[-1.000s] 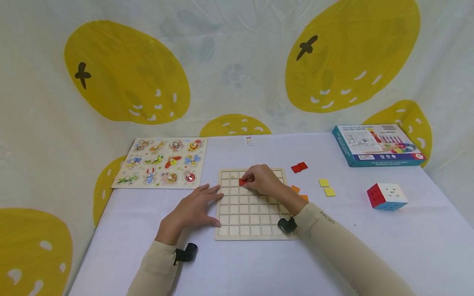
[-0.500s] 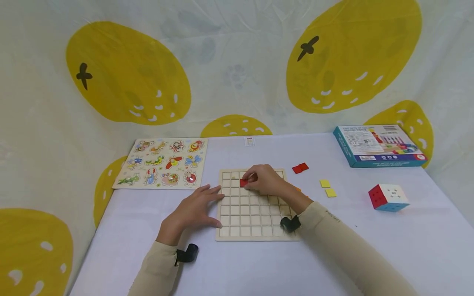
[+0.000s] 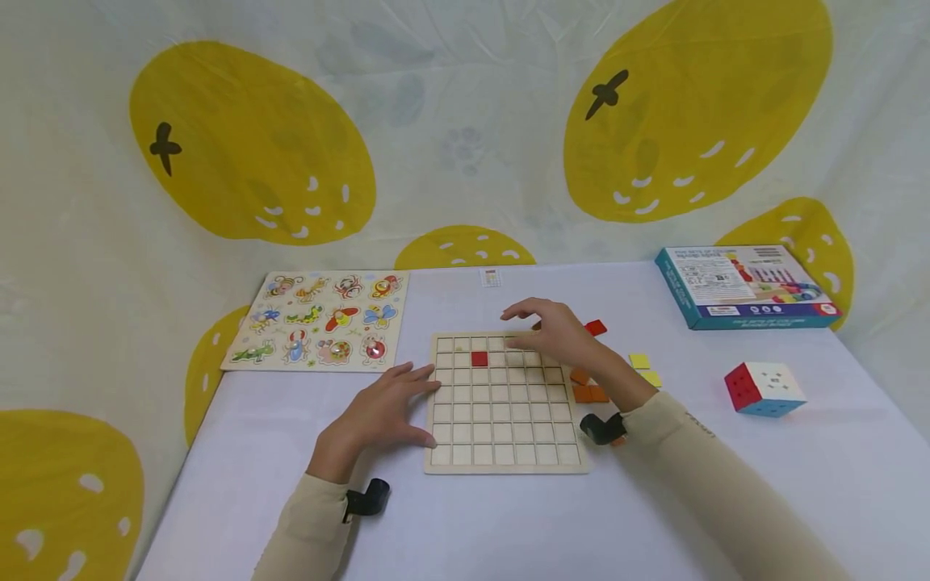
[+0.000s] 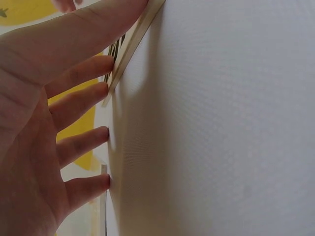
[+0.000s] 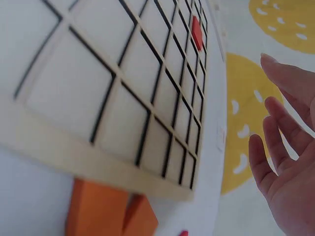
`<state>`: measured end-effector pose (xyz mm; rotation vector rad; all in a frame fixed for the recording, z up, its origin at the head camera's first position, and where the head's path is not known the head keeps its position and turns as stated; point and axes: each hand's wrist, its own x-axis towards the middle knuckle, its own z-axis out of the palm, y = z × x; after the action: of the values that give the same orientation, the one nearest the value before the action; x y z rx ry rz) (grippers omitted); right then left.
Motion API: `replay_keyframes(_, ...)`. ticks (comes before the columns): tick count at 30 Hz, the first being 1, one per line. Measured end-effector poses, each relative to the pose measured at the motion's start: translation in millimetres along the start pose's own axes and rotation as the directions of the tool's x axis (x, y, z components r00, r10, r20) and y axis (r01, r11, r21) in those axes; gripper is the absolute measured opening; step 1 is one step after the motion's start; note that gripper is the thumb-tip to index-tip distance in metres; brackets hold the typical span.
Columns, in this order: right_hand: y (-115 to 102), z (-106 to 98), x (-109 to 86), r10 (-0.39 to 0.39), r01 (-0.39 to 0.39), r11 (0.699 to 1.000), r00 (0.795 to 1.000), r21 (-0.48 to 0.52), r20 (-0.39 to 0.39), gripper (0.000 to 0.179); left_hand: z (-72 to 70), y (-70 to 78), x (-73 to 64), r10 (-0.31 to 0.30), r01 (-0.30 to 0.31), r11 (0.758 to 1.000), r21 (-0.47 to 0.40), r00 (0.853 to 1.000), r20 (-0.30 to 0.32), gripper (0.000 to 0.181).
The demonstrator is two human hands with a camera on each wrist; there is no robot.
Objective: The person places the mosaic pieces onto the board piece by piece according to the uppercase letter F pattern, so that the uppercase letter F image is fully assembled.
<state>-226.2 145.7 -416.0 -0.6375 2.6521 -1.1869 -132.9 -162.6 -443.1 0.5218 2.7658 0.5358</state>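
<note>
A wooden grid board (image 3: 504, 466) lies on the white table, with one red square tile (image 3: 479, 359) set in a cell of its second row. My left hand (image 3: 381, 411) is spread at the board's left side, thumb and fingertips at its edge; the left wrist view shows the thumb (image 4: 83, 34) along that edge. Above the board's top right part hovers my right hand (image 3: 559, 335), fingers parted and nothing between them. In the right wrist view that hand (image 5: 290, 147) is clear of the board, and the red tile (image 5: 197, 33) shows in its cell.
Orange tiles (image 3: 590, 394) lie by the board's right edge, with a red tile (image 3: 596, 328) and yellow tiles (image 3: 639, 361) beyond. A puzzle cube (image 3: 764, 389) and a boxed toy set (image 3: 748, 286) stand at the right. An insect puzzle board (image 3: 316, 323) lies back left.
My right hand has let go of the red tile, which stays in its cell, and has moved right and up off it. The left hand has stayed put.
</note>
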Motion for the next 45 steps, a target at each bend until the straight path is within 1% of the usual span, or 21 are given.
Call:
replay_keyframes(3,4.7,-13.3,-3.7,0.040,-0.040,0.999,0.999,-0.013,-0.016,0.044,0.1,-0.1,0.1,0.002,-0.002,1.000,0.002,1.000,-0.001,0.088)
replay_keyframes(10,18.8,-40.7,-12.3,0.093,-0.097,0.992,0.995,-0.075,-0.046,0.046,1.1,-0.6,0.0,-0.004,0.004,1.000,0.003,1.000,0.006,0.088)
replay_keyframes(14,26.0,-51.7,-18.9,0.134,-0.137,0.988,0.990,-0.072,-0.043,0.048,0.8,-0.9,-1.1,-0.007,0.007,1.000,-0.001,1.000,0.007,0.088)
replay_keyframes(17,30.6,-56.5,-24.4,0.155,-0.157,0.986,0.987,-0.056,-0.035,0.048,0.7,-2.1,-2.0,0.010,-0.010,1.000,0.006,1.000,0.003,0.089)
replay_keyframes(21,40.1,-58.7,-30.4,0.175,-0.176,0.983,0.984,-0.043,-0.028,0.049,0.8,-3.9,-2.5,0.032,-0.032,0.999,0.013,0.999,-0.001,0.090)
replay_keyframes(29,65.8,-59.9,-37.4,0.229,-0.230,0.971,0.973,-0.067,-0.020,0.043,-0.4,-2.7,-3.3,0.023,-0.023,1.000,0.006,1.000,0.003,0.090)
replay_keyframes(38,81.5,-57.1,-42.3,0.275,-0.274,0.958,0.961,-0.088,-0.001,0.039,0.5,-3.5,-1.6,0.030,-0.030,1.000,0.006,1.000,-0.001,0.090)
replay_keyframes(45,90.0,-51.0,-42.2,0.262,-0.262,0.962,0.965,-0.080,-0.015,0.036,1.1,-3.3,-0.6,0.026,-0.027,1.000,0.011,1.000,0.001,0.089)
